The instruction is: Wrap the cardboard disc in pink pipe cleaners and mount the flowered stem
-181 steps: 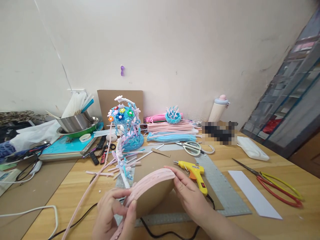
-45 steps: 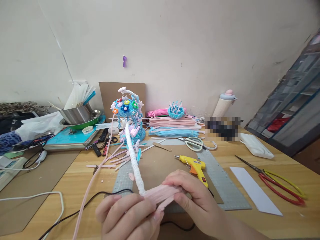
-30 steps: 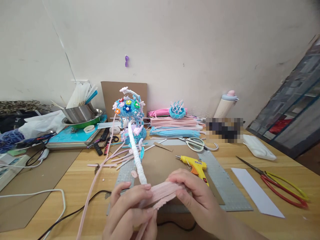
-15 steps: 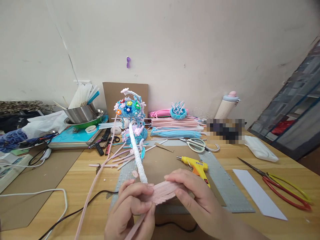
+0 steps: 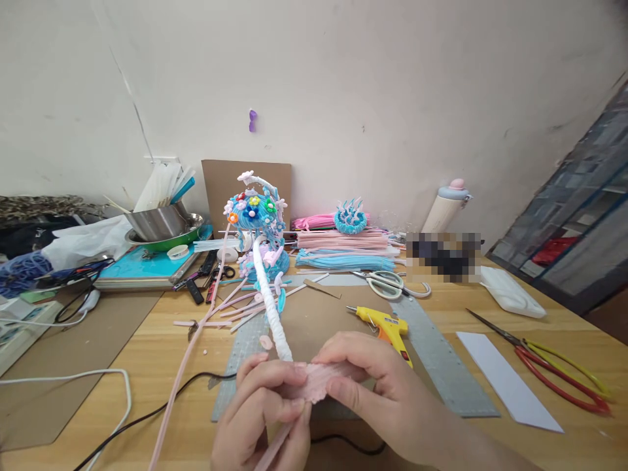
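Note:
Between my two hands, low in the middle of the head view, is a flat bundle of pale pink pipe cleaners (image 5: 318,383). My left hand (image 5: 267,409) pinches its left part, and a pink strand hangs down from those fingers. My right hand (image 5: 370,392) grips the right part, thumb in front and fingers over the top edge. A white wrapped stem (image 5: 271,307) reaches down to just behind my left fingers; whether it touches the bundle I cannot tell. Beyond it stands a blue pipe-cleaner piece covered with small flowers (image 5: 252,212).
A yellow glue gun (image 5: 385,327) lies on brown cardboard over a grey cutting mat (image 5: 441,366). To the right are red-and-yellow scissors (image 5: 559,373) and a white strip (image 5: 507,379). Pink and blue pipe-cleaner bundles (image 5: 346,260) lie at the back. A black cable (image 5: 161,409) crosses the left.
My right hand has shifted slightly left along the pink bundle, closer to my left hand. My left hand has moved a little right and still pinches it.

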A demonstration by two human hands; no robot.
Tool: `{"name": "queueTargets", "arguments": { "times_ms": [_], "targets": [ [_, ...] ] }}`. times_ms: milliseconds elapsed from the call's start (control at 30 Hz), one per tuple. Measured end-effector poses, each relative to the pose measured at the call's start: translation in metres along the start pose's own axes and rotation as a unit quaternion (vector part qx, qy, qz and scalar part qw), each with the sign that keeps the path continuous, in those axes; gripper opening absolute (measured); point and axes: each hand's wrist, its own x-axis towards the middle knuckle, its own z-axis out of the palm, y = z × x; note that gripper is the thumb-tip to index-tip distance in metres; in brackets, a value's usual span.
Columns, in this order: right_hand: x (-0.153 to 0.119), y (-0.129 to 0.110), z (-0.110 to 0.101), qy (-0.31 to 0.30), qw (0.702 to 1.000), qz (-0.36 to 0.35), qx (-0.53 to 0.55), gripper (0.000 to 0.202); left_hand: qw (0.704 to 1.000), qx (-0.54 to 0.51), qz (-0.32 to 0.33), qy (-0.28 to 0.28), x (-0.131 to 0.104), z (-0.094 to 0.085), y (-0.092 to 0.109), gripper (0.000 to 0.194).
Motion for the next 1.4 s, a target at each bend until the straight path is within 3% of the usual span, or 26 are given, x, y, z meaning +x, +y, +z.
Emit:
{"name": "queueTargets", "arguments": {
  "times_ms": [133, 367, 633, 867, 1033, 1267, 1400],
  "targets": [
    [0.002, -0.003, -0.003, -0.008, 1.0, 0.004, -0.002, 0.015, 1.0, 0.002, -0.014, 0.009, 0.0, 0.002, 0.0, 0.03],
    [0.005, -0.014, -0.003, -0.012, 0.995, -0.035, -0.097, 0.016, 1.0, 0.011, -0.016, 0.013, 0.005, 0.003, 0.002, 0.028],
    [0.008, -0.006, 0.007, 0.028, 0.993, -0.025, -0.109, 0.015, 0.999, -0.008, -0.004, 0.046, 0.004, 0.01, -0.001, 0.025],
    [0.006, -0.005, 0.007, 0.031, 0.993, -0.022, -0.114, 0.006, 0.998, -0.043, -0.049, 0.015, 0.004, 0.004, 0.001, 0.024],
    [0.007, -0.003, 0.007, 0.033, 0.992, -0.023, -0.118, 0.009, 1.0, -0.011, -0.009, -0.013, 0.01, 0.004, 0.0, 0.024],
    [0.009, 0.0, 0.008, 0.045, 0.992, -0.036, -0.114, 0.008, 0.987, -0.065, -0.126, 0.08, 0.011, 0.024, 0.012, 0.014],
    [0.011, 0.001, 0.007, 0.05, 0.992, -0.046, -0.108, 0.011, 0.984, -0.074, -0.143, 0.079, 0.01, 0.028, 0.01, 0.002]
  ]
}}
